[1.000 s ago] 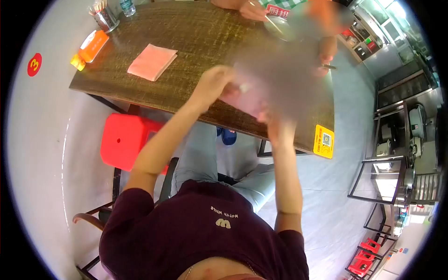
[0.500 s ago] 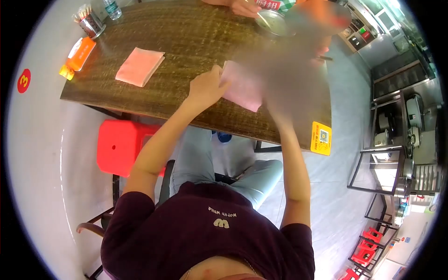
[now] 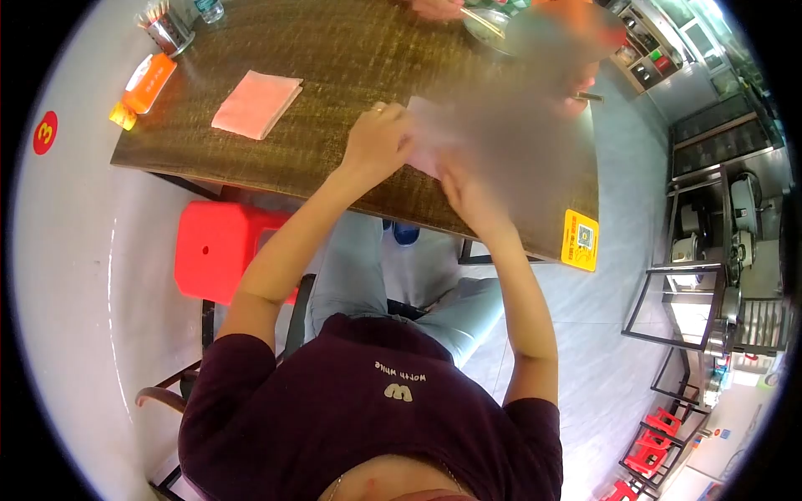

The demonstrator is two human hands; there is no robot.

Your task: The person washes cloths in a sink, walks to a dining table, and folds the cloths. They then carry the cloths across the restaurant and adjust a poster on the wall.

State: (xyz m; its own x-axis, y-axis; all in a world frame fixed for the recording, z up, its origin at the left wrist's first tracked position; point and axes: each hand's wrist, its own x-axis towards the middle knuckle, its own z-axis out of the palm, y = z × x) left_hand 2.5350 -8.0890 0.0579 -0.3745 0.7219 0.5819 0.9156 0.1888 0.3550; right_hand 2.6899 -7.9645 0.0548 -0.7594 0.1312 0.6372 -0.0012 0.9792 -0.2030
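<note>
A pink-purple cloth (image 3: 423, 160) lies on the dark wooden table (image 3: 334, 50), partly hidden by a grey blur. At its left edge is my left hand (image 3: 380, 140), fingers bent and touching the cloth. My right hand (image 3: 469, 194) touches its lower right side, its fingertips partly lost in the blur. Whether either hand grips the cloth cannot be made out. Further left lies a folded salmon-pink cloth (image 3: 256, 104), with no hand near it.
Across the table, a person's hand (image 3: 438, 8) holds chopsticks over a bowl (image 3: 489, 32). At the left stand a toothpick holder (image 3: 167, 30), a bottle (image 3: 209, 9), an orange tissue pack (image 3: 150, 82) and a yellow item (image 3: 123, 115). A red stool (image 3: 219, 252) stands below.
My right hand has come out of the blur onto the cloth's lower side. My left hand stays at its left edge. Over the bowl, the other person's chopsticks have shifted.
</note>
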